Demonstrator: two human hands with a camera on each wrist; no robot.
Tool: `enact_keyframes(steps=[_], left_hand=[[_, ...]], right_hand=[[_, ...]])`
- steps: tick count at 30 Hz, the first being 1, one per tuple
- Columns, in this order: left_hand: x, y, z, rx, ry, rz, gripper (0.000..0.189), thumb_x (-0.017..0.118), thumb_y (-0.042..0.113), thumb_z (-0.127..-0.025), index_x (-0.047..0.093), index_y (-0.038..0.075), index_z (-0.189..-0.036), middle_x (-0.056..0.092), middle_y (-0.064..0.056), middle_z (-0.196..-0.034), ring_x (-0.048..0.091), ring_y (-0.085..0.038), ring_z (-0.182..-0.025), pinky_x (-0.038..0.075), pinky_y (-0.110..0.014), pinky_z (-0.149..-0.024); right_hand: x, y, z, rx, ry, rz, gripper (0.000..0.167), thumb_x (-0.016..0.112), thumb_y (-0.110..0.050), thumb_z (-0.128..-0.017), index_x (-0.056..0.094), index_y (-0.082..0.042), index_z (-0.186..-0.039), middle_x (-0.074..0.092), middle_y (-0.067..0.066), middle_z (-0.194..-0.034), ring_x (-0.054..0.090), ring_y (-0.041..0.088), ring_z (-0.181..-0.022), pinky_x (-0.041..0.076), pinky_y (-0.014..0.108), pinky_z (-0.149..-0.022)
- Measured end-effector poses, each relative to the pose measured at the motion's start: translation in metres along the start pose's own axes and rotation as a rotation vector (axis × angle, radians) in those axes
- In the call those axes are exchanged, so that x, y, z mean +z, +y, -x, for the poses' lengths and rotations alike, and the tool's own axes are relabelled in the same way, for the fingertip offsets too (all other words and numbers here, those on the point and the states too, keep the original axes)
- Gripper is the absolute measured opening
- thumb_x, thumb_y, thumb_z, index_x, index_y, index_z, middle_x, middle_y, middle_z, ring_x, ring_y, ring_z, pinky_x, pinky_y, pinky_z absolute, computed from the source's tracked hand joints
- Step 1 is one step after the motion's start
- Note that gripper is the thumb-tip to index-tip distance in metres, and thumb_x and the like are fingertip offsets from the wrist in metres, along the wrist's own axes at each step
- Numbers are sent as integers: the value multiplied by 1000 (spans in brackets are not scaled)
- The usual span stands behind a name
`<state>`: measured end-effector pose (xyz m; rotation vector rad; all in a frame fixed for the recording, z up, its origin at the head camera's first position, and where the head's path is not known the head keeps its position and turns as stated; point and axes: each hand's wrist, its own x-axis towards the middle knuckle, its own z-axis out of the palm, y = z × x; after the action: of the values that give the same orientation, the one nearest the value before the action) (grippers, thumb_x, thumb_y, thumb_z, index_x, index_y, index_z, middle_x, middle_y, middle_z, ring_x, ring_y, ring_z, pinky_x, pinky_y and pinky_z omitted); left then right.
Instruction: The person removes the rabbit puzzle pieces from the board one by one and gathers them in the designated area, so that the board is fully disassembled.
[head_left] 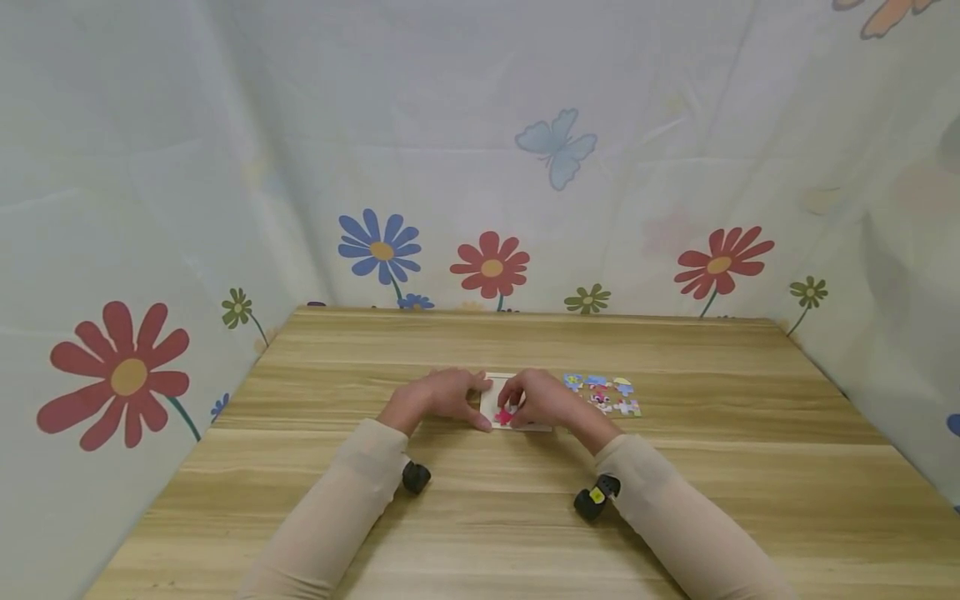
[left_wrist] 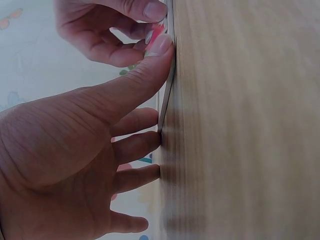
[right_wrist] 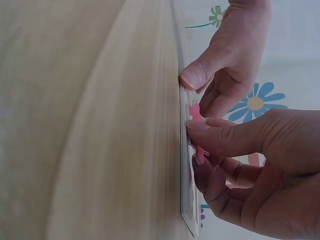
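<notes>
A shallow white puzzle board (head_left: 489, 400) lies flat on the table. My left hand (head_left: 452, 394) steadies its left side, the thumb pressing at the near corner; in the left wrist view the hand (left_wrist: 75, 145) has its fingers spread and fairly straight, fingertips down at the board and tabletop. Between thumb and fingers, my right hand (head_left: 542, 398) pinches a pink puzzle piece (head_left: 503, 416) at the board's surface. The right wrist view has this piece (right_wrist: 196, 112) tilted against the board (right_wrist: 186, 200), partly covered by the right thumb.
Several loose puzzle pieces (head_left: 597, 394), blue, pink and white, lie just right of the board, partly behind my right forearm. The wood-grain table (head_left: 480, 517) extends around. A flower-print curtain (head_left: 442, 167) hangs behind and at both sides.
</notes>
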<state>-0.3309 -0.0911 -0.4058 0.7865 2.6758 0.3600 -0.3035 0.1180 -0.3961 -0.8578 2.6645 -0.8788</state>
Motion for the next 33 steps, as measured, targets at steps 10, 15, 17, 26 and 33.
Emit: enact_keyframes(steps=[10, 15, 17, 26, 33], left_hand=[[-1, 2, 0, 1, -7, 5, 85, 78, 54, -82, 48, 14, -150, 37, -7, -158, 35, -24, -144, 30, -41, -116], [-1, 2, 0, -17, -6, 4, 86, 77, 55, -81, 47, 16, -151, 37, -5, -158, 35, -23, -145, 29, -42, -117], [-1, 2, 0, -18, -3, 4, 86, 77, 56, -81, 47, 16, -150, 37, -5, -158, 35, -23, -144, 28, -43, -117], [-4, 2, 1, -19, 6, 24, 86, 78, 55, -80, 48, 15, -150, 38, -5, -158, 35, -24, -144, 28, -47, -116], [-3, 3, 4, -23, -10, 32, 85, 79, 54, -81, 48, 15, -150, 40, -5, -157, 36, -25, -144, 28, -44, -117]], right_hand=[[1, 0, 0, -24, -6, 56, 22, 83, 3, -75, 76, -3, -95, 70, 5, -84, 60, 14, -78, 50, 28, -70], [1, -2, 0, -35, -22, 92, 26, 79, 4, -72, 76, -2, -96, 72, 4, -84, 60, 11, -77, 50, 27, -71], [1, -3, 1, -43, -30, 103, 27, 78, 5, -70, 76, -2, -96, 72, 3, -84, 60, 11, -76, 51, 26, -70], [-5, -5, 1, -73, -45, 88, 27, 78, 2, -73, 74, -1, -100, 70, 4, -86, 60, 13, -77, 51, 26, -69], [-21, 6, 8, -54, 6, -7, 23, 80, -1, -78, 74, -3, -101, 68, 3, -88, 61, 17, -80, 52, 27, -67]])
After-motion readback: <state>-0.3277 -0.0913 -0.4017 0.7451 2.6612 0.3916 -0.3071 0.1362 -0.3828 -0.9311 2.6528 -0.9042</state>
